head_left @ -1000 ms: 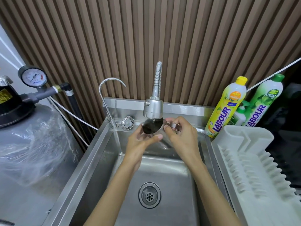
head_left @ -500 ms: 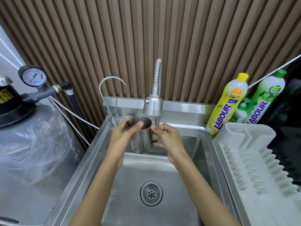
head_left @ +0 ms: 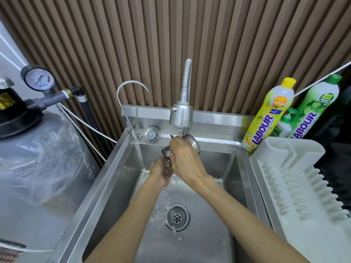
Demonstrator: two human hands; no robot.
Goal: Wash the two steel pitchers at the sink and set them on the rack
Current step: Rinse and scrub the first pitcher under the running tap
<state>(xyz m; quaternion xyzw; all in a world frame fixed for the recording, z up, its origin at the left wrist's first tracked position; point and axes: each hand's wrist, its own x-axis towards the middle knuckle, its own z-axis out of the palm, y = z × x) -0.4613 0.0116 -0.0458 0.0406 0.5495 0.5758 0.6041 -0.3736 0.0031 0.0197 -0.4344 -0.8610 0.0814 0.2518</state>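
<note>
Right hand (head_left: 183, 158) grips the tilted pitcher (head_left: 192, 142) from above; left hand (head_left: 161, 173) holds its lower end, faucet (head_left: 181, 115) running just above both.

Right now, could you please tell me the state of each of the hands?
Left hand: under the steel pitcher, fingers hidden; cannot be told.
Right hand: closed around the steel pitcher.
</note>
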